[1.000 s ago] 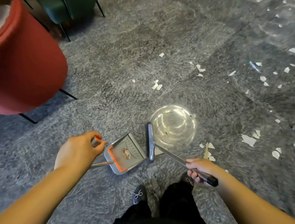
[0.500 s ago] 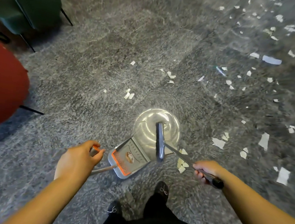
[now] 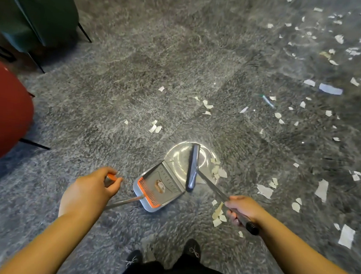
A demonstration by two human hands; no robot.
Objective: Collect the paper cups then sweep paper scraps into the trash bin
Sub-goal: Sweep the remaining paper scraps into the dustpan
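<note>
My left hand (image 3: 89,191) grips the orange-tipped handle of a grey dustpan (image 3: 160,185) with an orange comb edge; the pan rests on the grey floor in front of my feet, with a small brown scrap inside. My right hand (image 3: 242,208) grips the black-ended handle of a grey broom, whose head (image 3: 192,167) stands just right of the pan's mouth. White paper scraps (image 3: 218,170) lie beside the broom head, and more (image 3: 218,215) lie near my right hand. No paper cup or trash bin is in view.
Many more paper scraps (image 3: 322,189) litter the floor to the right and far right. A round bright reflection (image 3: 180,156) shines on the floor under the broom. A red chair (image 3: 4,112) and a dark green chair (image 3: 34,8) stand at the left.
The broom head has swung from left of the bright spot to across it, close to the pan's mouth. The view has shifted right, so the chairs slid left and more scraps show.
</note>
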